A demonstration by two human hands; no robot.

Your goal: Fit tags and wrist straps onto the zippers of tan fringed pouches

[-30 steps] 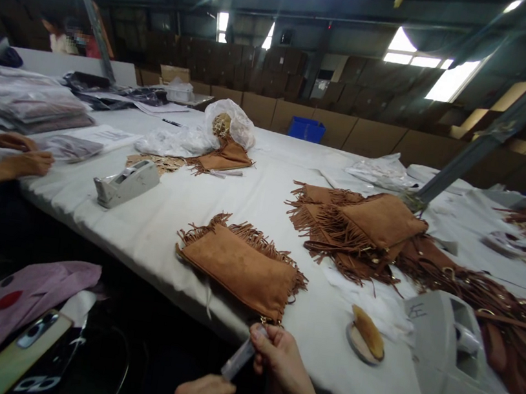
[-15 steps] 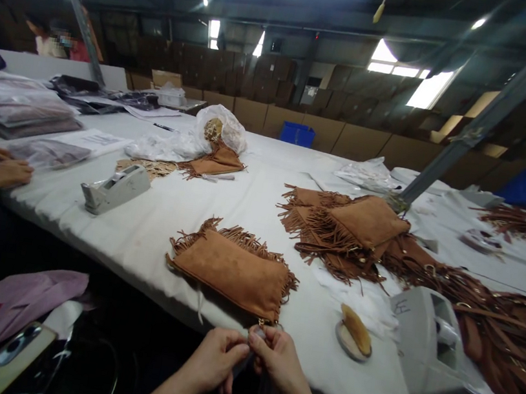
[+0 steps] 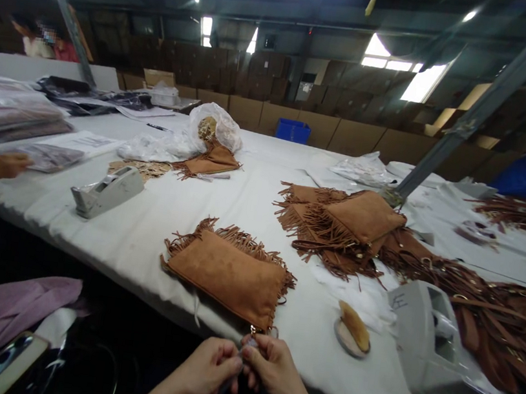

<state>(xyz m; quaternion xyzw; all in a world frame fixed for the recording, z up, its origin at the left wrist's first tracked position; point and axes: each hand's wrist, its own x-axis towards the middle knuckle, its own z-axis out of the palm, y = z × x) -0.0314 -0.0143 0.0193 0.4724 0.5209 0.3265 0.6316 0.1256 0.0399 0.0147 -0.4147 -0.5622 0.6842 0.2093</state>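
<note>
Your left hand (image 3: pixel 210 373) and right hand (image 3: pixel 275 372): each grip pinches a small clear piece (image 3: pixel 246 346), possibly film; fringed pouch (image 3: pixel 227 275) just beyond.

A tan suede fringed pouch (image 3: pixel 227 277) lies flat near the white table's (image 3: pixel 182 212) front edge.

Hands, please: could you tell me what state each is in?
Left hand: closed, pinching a small piece.
Right hand: closed on the same piece.

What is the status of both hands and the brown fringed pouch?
Left hand and right hand pinched together on small grey piece, at table edge. Fringed suede pouch flat, just beyond them. Tape dispenser off to the right, apart.
</note>
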